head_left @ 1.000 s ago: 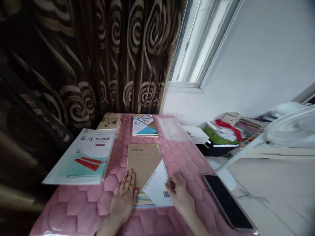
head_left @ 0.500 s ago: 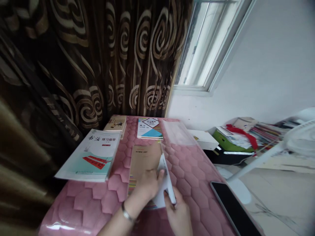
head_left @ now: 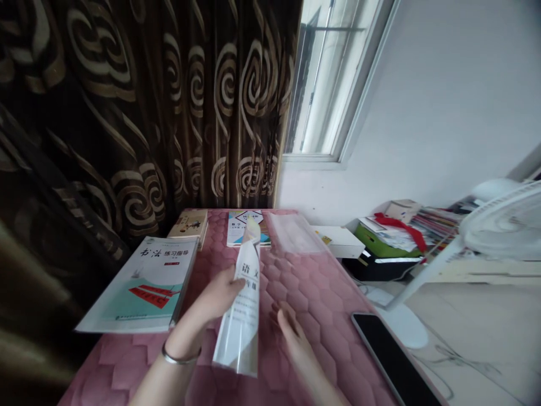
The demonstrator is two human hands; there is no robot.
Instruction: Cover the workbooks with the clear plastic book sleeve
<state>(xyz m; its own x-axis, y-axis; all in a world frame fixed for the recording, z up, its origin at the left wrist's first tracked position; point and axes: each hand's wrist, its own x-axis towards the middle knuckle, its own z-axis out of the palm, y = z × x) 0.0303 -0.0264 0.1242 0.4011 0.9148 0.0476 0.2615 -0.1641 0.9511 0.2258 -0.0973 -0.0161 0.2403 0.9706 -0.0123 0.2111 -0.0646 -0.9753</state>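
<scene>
A thin book (head_left: 243,332) with a white and pale blue cover, large dark Chinese characters and a glossy clear sleeve stands tilted up on the table, seen at a steep angle. My left hand (head_left: 222,292), with a silver bangle at the wrist, grips its left side, thumb on the front. Its other fingers are hidden behind the cover. Just to the right, apart from the book, my right hand (head_left: 293,332) is held with fingers apart and nothing in it.
A stack of white-and-green books (head_left: 127,287) lies left, a tan book (head_left: 188,224) behind it. Farther back are a blue-and-white book (head_left: 236,225) and a clear plastic sheet (head_left: 291,232). A phone-like black slab (head_left: 393,358) lies on the right edge; a white fan (head_left: 426,276) stands beyond.
The book lay flat with its tan side up under both hands; now it is raised and turned, showing its white side. My right hand has let go of it.
</scene>
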